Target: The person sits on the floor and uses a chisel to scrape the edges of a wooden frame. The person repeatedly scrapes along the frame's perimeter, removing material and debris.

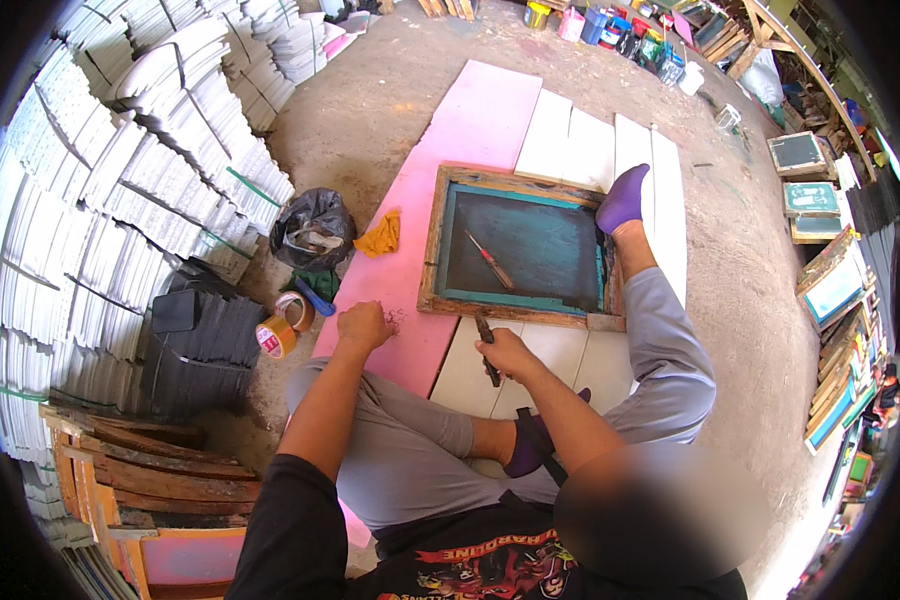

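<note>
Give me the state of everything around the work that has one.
Left hand: curled
Right hand: closed around dark tool
Framed screen: lying flat
Red-handled tool: lying on framed screen
Yellow cloth: crumpled
Black bag: open, contents showing
White bundles: stacked, strapped

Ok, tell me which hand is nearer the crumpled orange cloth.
Left. The left hand is over the flat pink board, below the orange cloth in the picture; the right hand, holding a dark slender tool, is farther, to the lower right.
</note>
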Demonstrator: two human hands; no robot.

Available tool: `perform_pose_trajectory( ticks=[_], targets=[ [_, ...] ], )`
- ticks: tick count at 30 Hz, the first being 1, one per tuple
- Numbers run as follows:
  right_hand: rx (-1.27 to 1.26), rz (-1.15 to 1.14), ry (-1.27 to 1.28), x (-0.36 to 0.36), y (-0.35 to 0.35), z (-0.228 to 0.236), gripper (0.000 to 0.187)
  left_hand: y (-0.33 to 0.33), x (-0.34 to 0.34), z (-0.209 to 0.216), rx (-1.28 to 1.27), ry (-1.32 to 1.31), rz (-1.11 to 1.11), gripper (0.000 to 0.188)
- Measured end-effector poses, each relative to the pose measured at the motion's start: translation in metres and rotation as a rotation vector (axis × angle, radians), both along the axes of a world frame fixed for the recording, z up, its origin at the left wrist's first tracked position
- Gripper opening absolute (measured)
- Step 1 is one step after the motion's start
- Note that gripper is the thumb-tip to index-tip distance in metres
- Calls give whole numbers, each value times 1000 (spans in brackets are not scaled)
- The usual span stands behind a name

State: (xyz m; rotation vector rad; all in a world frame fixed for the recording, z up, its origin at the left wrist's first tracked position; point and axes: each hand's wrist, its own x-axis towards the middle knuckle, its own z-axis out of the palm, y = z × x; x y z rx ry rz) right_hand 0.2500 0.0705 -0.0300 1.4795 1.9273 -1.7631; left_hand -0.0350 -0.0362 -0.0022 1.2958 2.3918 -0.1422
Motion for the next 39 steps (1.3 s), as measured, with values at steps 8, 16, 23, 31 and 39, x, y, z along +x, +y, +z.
perform_pose_trajectory(
  ticks=[8,16,23,31,39],
  targets=[
    [50,-110,-50,6,19,11,37,30,31,13,129,-148,-39,32],
    [119,-29,-207,-4,25,24,32,27,44,-8,222,-188,-11,29],
    [242,83,-411,-22,21,37,34,27,45,-21,234,-229,-6,28],
    [259,107,-517,-30,15,44,33,29,50,-12,193,-261,11,27],
    [420,24,-505,-27,-2,33,30,37,52,-15,159,-251,-4,26]
  ],
)
